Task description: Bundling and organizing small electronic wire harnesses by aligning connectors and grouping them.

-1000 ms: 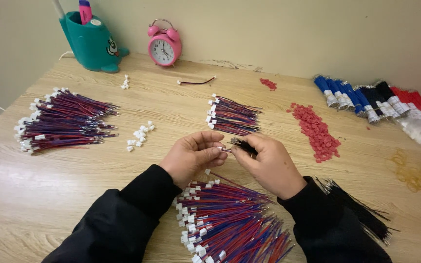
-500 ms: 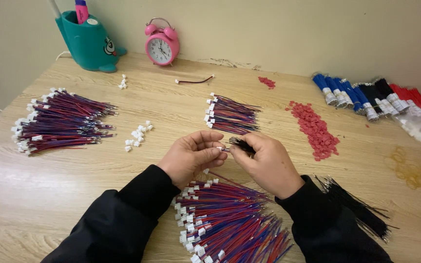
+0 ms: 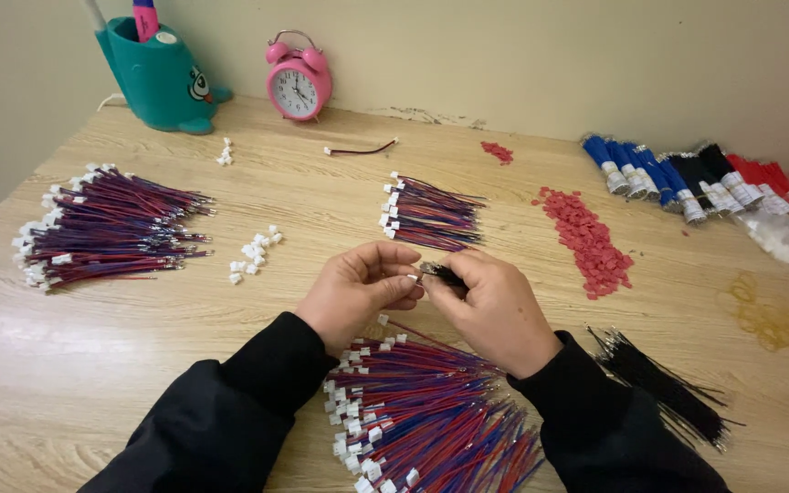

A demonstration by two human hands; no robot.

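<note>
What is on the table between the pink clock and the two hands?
In the head view, a small bundle of red and blue wires with white plugs lies between the pink alarm clock and the hands; a single loose wire lies nearer the clock.

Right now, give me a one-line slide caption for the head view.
Both hands, left and right, pinch a small black wire bundle above a pile of red-and-blue wires on a wooden table.

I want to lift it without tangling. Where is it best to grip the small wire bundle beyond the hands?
Probably pinch the small wire bundle across its middle, from above: the wires lie flat and parallel, with white connectors at the left end and loose tips at the right.
</note>
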